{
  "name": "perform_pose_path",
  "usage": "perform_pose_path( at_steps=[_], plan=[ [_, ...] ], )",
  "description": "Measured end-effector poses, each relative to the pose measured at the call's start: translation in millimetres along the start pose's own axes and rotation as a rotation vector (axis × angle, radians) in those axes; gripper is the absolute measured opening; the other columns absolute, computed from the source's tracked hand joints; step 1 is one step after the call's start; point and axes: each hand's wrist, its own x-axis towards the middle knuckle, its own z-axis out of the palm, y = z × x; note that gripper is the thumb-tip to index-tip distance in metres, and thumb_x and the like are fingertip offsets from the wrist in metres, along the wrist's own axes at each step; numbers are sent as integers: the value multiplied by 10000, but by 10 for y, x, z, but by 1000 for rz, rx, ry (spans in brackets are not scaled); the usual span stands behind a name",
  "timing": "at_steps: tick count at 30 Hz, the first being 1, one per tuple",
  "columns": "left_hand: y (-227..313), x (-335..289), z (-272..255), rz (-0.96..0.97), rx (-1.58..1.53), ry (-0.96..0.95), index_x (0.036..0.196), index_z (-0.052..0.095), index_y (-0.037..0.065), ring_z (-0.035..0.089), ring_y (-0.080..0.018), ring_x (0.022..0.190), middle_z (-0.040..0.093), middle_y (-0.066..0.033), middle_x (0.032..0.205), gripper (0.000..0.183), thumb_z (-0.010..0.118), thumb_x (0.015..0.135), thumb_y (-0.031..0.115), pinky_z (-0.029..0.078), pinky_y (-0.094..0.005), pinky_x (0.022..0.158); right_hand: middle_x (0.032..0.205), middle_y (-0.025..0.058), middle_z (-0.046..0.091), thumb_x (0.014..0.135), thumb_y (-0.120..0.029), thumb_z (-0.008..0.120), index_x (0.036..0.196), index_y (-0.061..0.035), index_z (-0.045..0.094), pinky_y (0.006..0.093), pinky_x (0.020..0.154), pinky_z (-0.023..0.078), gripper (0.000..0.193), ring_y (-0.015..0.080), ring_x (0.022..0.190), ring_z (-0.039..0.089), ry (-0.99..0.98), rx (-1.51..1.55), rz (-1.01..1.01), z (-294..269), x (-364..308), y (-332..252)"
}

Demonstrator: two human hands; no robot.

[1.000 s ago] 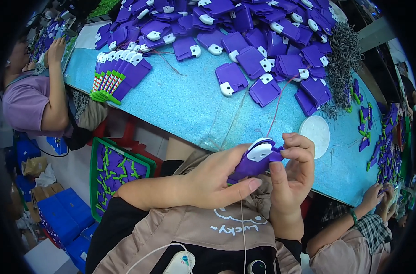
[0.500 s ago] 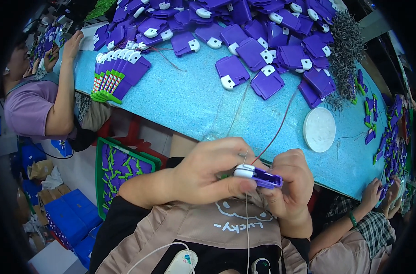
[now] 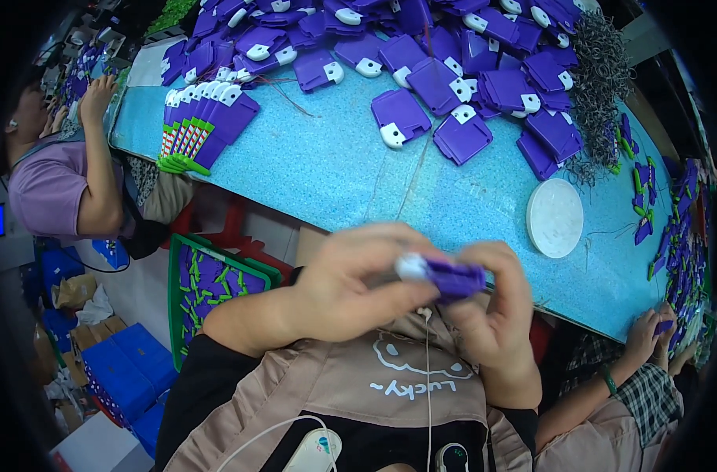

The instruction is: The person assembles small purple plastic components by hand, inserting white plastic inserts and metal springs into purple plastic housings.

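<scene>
Piece [image 3: 458,281]: held up in front of the apron [image 3: 429,377], short of the table [image 3: 319,169] edge, between both hands, blurred by motion. Half a second ago we had a clear look into its hollow side; now we can make out only a white end [image 3: 411,267] and a purple body. It sits a little higher in view, too. The dark red wire that ran from it toward the pile no longer shows along that line; we cannot tell where it went. We read this as handling still under way: the piece has not been put down.

Left hand [image 3: 358,282]: pinching the white end, thumb below, fingers bent over the top. Right hand [image 3: 496,303]: fingers curled about the purple end, thumb low; blur hides whether they press on it or merely steady it, so we cannot tell.

Farther out, little altered. White plate [image 3: 555,219] beyond the right hand, on the table. Past it, the loose pile [image 3: 484,59] of purple pieces, a grey tangle [image 3: 598,86] beside it. At left, a neat fan [image 3: 209,126] with green tips; below, off the table, a green crate [image 3: 175,311] of purple and green parts. At far right, a co-worker's hand [image 3: 644,329] now shows a purple bit [image 3: 664,326].
</scene>
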Motion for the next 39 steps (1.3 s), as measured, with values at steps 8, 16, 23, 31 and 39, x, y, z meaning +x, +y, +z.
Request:
perform_pose_path(
  at_steps=[8, 16, 23, 31, 39],
  plan=[
    [-254, -3, 98, -118, -363, 116, 1115, 486, -49, 536, -103, 891, 536, -57, 1003, 283, 528, 903, 133, 425, -235, 798, 714, 119, 585, 665, -126, 748, 914, 0, 583, 340, 593, 442, 324, 263, 646, 574, -174, -117, 69, 2, -99, -28],
    [-162, 2, 100, -446, -923, -38, 1198, 446, 34, 557, -167, 1002, 546, -74, 1097, 339, 509, 914, 208, 461, -327, 856, 1129, 140, 538, 505, -309, 856, 1182, -39, 418, 388, 885, 358, 850, 302, 1035, 502, -31, 362, -59, 79, 239, 125],
    [-248, -23, -38, -520, -1134, -69, 1179, 459, 46, 580, -158, 966, 568, -59, 1078, 319, 492, 922, 232, 476, -325, 832, 1243, 221, 431, 479, -335, 825, 1244, -18, 347, 489, 992, 264, 956, 348, 1178, 413, -65, 448, 64, 241, 223, 22],
    [-251, 76, -504, -199, -351, 321, 1012, 558, 21, 512, -51, 809, 576, 15, 932, 183, 516, 917, 172, 422, -203, 728, 1373, 271, 254, 521, -602, 758, 1356, 51, 191, 462, 1025, 236, 1202, 353, 1263, 303, -31, 199, 41, 286, 379, 243],
    [1, 230, -1881, 13, 1673, 509, 958, 601, 56, 426, -386, 1088, 503, -168, 1119, 412, 721, 672, 326, 343, -496, 901, 1282, 209, 392, 693, -326, 704, 1192, -9, 479, 479, 985, 261, 631, 374, 1230, 325, -287, -830, -125, 647, 791, 215]
  ],
)
